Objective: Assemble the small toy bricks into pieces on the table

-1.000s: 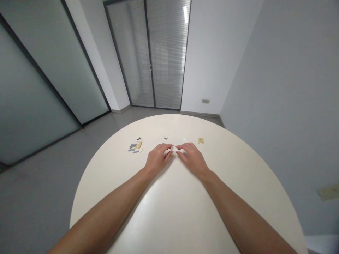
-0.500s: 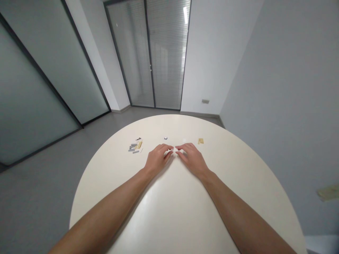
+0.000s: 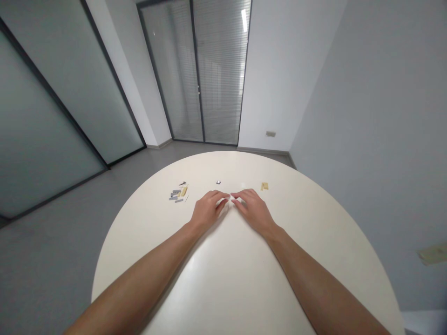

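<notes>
Together, two hands, left hand (image 3: 206, 210) and right hand (image 3: 253, 210), pinch something tiny, unidentifiable, near one tan piece (image 3: 264, 186).

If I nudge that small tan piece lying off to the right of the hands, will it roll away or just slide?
The tan piece looks flat and blocky, so it should probably slide rather than roll. The table looks smooth and glossy, so it may skid easily. It seems small and likely light; the right hand could pinch it, though detail is too small to confirm.
</notes>
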A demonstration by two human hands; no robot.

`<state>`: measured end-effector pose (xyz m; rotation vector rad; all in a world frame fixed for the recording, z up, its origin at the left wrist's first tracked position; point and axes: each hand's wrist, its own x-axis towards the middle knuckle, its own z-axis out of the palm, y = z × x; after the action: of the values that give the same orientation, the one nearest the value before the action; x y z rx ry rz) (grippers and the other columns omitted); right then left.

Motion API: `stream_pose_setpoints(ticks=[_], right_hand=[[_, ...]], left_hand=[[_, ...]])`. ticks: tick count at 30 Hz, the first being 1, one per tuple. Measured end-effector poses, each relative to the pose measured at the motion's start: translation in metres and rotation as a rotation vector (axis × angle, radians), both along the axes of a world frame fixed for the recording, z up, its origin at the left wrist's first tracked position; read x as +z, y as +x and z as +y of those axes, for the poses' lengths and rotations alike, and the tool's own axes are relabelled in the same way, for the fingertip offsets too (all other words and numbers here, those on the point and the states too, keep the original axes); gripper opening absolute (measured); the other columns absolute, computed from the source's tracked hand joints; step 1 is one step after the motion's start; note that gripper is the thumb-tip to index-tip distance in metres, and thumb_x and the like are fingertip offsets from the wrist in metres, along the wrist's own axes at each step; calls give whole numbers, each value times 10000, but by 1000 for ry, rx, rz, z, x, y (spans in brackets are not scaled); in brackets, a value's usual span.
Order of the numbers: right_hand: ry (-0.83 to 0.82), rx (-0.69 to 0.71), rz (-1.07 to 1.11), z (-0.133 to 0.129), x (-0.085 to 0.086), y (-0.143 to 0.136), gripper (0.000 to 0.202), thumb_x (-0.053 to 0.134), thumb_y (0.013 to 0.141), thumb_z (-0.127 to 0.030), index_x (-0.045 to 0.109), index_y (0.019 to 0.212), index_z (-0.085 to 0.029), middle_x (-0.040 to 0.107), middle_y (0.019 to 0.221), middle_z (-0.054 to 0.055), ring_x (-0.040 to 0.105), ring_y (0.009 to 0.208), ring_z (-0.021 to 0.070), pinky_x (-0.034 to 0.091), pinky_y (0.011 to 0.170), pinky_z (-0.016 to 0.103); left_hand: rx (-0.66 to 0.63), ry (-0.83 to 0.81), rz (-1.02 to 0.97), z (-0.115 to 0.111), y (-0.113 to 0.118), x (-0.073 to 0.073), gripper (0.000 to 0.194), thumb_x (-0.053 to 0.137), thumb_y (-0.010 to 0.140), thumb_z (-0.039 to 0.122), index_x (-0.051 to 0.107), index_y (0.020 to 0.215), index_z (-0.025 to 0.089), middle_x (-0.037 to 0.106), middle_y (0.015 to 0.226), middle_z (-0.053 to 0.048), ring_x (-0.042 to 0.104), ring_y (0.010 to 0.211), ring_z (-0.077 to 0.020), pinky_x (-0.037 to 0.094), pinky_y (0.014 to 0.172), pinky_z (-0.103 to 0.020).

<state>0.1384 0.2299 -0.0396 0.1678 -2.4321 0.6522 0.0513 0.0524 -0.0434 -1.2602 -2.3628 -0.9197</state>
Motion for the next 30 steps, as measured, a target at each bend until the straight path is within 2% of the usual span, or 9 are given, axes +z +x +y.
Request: stream_pose_setpoints(ticks=[6, 30], right_hand=[[17, -12, -17, -1, 0, -1, 199, 554, 979, -308, 697, 1093, -232, 727, 1050, 66, 608, 1059, 242, 509, 940, 421], [-8, 7, -18, -3, 2, 1, 236, 476, 1009, -303, 695, 1078, -246, 724, 1042, 59, 600, 1058, 233, 495, 953, 415]], left_hand=[[-15, -1, 10, 0, 0, 0, 205, 528, 975, 249, 685, 1103, 283, 710, 1073, -11, 641, 1029, -171, 530, 892, -304], [29, -14, -14, 2, 0, 0, 200, 533, 962, 235, 686, 1086, 267, 738, 1016, -7, 669, 951, -170, 548, 836, -293]])
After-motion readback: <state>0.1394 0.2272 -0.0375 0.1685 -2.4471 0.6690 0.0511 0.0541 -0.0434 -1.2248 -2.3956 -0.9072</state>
